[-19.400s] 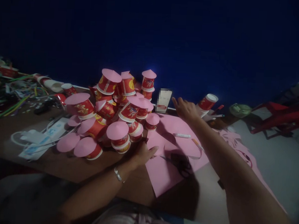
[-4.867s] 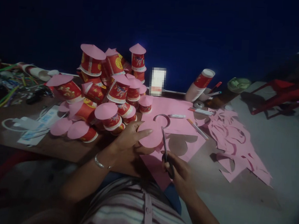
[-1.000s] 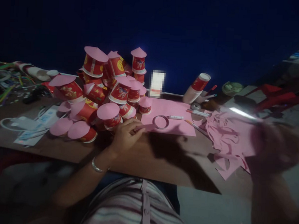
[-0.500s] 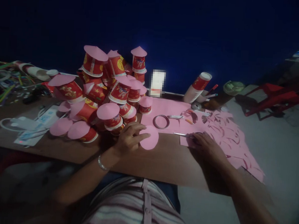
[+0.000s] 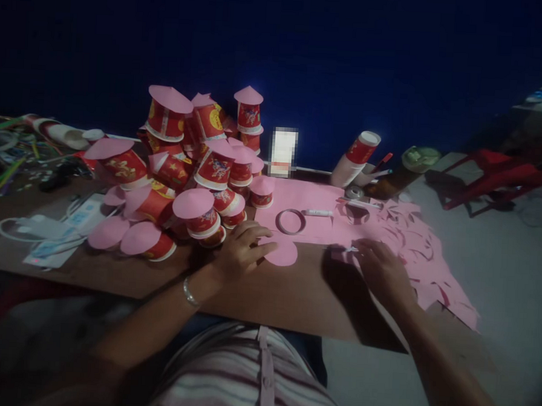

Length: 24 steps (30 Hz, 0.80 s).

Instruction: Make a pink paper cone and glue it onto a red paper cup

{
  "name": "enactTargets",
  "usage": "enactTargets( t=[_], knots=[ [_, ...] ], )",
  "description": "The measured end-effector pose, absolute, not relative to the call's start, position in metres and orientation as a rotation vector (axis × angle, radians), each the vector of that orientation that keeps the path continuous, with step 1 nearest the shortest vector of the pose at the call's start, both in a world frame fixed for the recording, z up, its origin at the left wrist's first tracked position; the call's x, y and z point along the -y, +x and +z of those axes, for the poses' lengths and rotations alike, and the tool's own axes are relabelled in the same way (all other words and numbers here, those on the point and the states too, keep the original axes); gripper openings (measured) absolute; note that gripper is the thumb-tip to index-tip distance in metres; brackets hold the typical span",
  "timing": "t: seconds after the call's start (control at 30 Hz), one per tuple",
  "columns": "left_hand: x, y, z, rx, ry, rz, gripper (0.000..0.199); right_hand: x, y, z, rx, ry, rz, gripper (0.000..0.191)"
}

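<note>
My left hand (image 5: 243, 250) reaches in from the left, its thumb and fingers closed on the edge of a round pink paper disc (image 5: 282, 252). The disc is held low over the brown table, tilted rather flat. To its right, my right hand (image 5: 379, 263) is low over the table with its fingers at a pair of scissors (image 5: 351, 249). The blades point left, and the handles are mostly hidden under the hand. A small piece of pink paper lies under the scissors. Just left of my left hand stand red paper cups (image 5: 201, 220) with pink cone tops.
Pink sheets (image 5: 299, 192) lie behind the hands, bearing a tape ring (image 5: 290, 221) and a white tube (image 5: 319, 213). Pink offcuts (image 5: 423, 253) cover the right side. Stacked cups (image 5: 362, 148) stand at the back right. A power strip (image 5: 64, 234) lies at left.
The pink disc has moved slightly right and tipped flatter in my left hand. My right hand and the scissors have shifted a little right and lower. The white tube and an orange item look less covered or displaced.
</note>
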State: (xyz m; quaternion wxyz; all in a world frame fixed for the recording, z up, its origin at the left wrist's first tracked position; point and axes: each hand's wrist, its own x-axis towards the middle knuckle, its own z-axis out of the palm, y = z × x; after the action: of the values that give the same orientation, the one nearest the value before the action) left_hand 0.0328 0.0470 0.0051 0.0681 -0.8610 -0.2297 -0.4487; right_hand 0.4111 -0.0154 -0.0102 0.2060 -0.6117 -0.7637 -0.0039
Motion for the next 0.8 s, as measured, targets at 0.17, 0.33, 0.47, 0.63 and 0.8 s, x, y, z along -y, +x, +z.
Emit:
enactTargets(
  t=[0.17,0.33,0.47,0.63,0.8],
  knots=[
    [-0.043,0.038,0.009,0.54,-2.706,-1.366,0.042,0.025,0.314,0.01,1.497,-1.389,1.139,0.047],
    [-0.043,0.048,0.007,0.94,-2.811,-1.577,0.046,0.016,0.266,0.012,1.106,-1.224,1.417,0.044],
    [-0.047,0.053,0.008,1.917,-3.069,-2.047,0.041,0.007,0.272,0.008,1.149,-1.3,1.31,0.043],
    [-0.055,0.059,0.009,2.391,-3.301,-1.754,0.045,0.0,0.286,0.004,1.587,-1.441,1.061,0.03],
    [-0.07,0.06,-0.002,2.483,-3.128,-1.705,0.041,-0.001,0.353,0.005,2.167,-1.813,-0.023,0.035]
  ],
)
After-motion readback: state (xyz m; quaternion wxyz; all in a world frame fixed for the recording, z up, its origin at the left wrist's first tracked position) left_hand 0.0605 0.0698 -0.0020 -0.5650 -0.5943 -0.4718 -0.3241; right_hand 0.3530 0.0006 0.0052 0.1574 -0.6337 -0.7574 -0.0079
